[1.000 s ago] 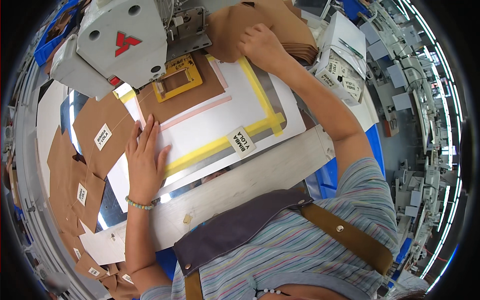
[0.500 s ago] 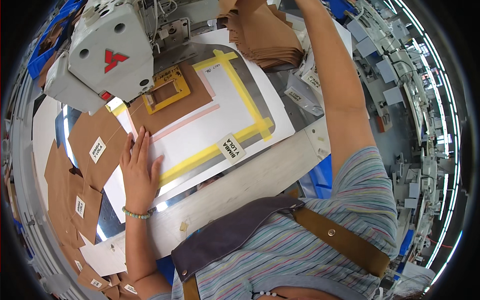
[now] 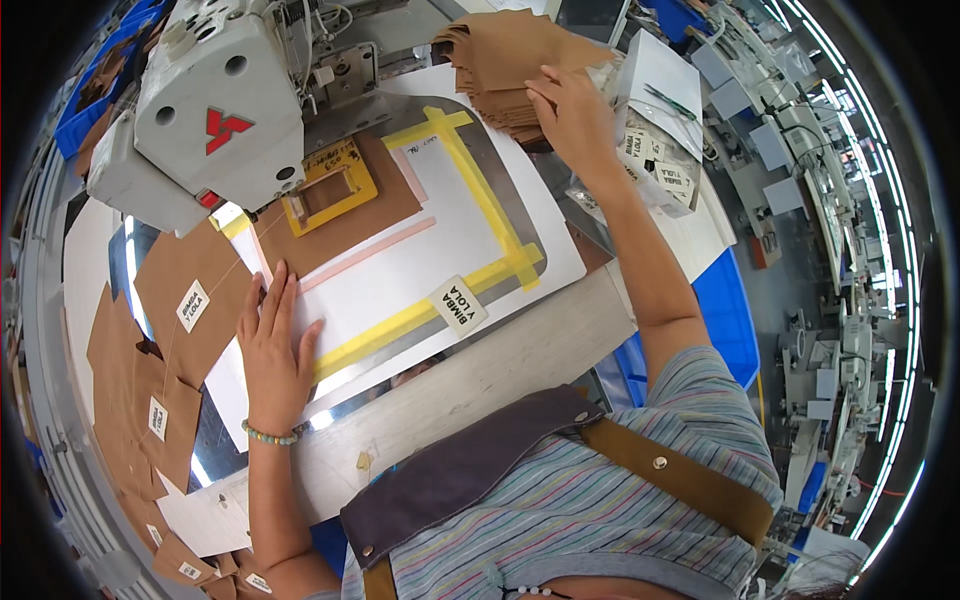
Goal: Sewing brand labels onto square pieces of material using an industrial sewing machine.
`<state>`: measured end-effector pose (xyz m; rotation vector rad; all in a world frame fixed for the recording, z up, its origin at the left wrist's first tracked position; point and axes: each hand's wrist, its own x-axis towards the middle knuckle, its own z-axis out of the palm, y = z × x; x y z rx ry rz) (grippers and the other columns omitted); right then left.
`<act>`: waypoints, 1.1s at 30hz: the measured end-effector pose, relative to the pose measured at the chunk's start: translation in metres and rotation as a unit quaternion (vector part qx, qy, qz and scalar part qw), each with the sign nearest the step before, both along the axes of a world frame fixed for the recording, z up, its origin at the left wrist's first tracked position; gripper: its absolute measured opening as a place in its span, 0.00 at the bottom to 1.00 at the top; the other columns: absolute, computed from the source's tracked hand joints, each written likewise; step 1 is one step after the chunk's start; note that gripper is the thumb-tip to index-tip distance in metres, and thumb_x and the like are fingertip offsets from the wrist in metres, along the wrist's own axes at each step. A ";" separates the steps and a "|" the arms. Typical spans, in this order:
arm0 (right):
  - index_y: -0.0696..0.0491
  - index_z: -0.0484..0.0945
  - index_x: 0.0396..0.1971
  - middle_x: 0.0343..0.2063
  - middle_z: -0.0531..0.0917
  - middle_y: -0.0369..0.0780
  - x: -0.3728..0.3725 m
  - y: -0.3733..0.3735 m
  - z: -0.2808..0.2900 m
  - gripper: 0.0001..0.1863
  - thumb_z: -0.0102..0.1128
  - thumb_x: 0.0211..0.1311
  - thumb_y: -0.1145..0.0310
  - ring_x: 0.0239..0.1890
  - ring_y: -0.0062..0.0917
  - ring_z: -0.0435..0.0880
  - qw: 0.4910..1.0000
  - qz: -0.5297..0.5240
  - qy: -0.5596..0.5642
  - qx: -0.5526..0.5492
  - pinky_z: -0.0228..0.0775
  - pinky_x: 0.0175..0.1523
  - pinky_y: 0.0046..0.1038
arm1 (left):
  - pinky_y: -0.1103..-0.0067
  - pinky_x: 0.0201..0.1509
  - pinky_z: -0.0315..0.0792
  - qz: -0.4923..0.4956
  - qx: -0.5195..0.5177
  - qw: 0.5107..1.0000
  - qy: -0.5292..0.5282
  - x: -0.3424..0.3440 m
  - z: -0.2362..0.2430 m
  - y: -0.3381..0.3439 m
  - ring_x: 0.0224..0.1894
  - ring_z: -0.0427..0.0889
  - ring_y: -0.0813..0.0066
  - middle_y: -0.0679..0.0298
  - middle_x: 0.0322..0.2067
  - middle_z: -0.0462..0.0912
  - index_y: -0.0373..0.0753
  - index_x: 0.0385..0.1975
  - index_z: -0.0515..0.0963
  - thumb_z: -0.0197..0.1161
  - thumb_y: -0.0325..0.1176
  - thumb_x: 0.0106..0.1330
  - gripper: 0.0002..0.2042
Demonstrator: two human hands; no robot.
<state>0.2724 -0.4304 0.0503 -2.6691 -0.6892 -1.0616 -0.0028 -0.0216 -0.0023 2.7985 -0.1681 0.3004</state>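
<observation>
My left hand [image 3: 275, 355] lies flat with its fingers stretched out. Its fingertips touch the near edge of a brown panel [image 3: 300, 240] and the white template sheet [image 3: 400, 265]. A yellow presser frame [image 3: 345, 208] sits on that panel beneath the sewing machine head [image 3: 215, 100]. Over at the back right, my right hand [image 3: 578, 120] rests on a stack of brown panels [image 3: 510, 55], fingers bent and slightly apart on the top one. A loose white label [image 3: 460, 306] lies on the template's yellow tape border [image 3: 385, 328].
Sewn brown panels [image 3: 160, 400] with white labels overlap at the left, joined by thread. Right of my right hand stand a white box [image 3: 655, 65] with green thread snips [image 3: 670, 101] and a clear bag of labels [image 3: 655, 165]. A blue bin [image 3: 727, 310] sits below the table edge.
My right hand has come back toward me from beyond the upper edge, onto the stack. Its top panels, lifted before, now lie flatter. My left hand has barely moved.
</observation>
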 end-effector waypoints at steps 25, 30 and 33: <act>0.59 0.73 0.71 0.67 0.76 0.59 0.043 0.035 -0.031 0.37 0.70 0.63 0.60 0.62 0.59 0.82 0.981 -0.054 -0.080 -0.167 0.83 0.56 0.46 | 0.57 0.86 0.52 -0.008 -0.007 1.000 0.002 0.000 0.001 -0.002 0.83 0.57 0.47 0.53 0.81 0.64 0.34 0.74 0.72 0.62 0.36 0.76 0.28; 0.63 0.74 0.69 0.62 0.79 0.66 0.037 0.039 -0.038 0.31 0.62 0.70 0.64 0.57 0.65 0.86 0.963 -0.047 -0.131 -0.229 0.86 0.54 0.51 | 0.57 0.86 0.51 -0.004 -0.004 1.000 0.005 0.001 -0.003 -0.001 0.84 0.56 0.48 0.53 0.81 0.63 0.34 0.74 0.72 0.60 0.36 0.78 0.27; 0.63 0.73 0.70 0.62 0.79 0.63 0.019 0.038 -0.040 0.32 0.64 0.68 0.65 0.57 0.62 0.86 0.963 -0.045 -0.128 -0.233 0.86 0.58 0.46 | 0.56 0.86 0.51 -0.005 0.000 1.000 0.008 0.002 -0.003 0.000 0.84 0.56 0.48 0.53 0.81 0.63 0.34 0.74 0.71 0.60 0.36 0.78 0.27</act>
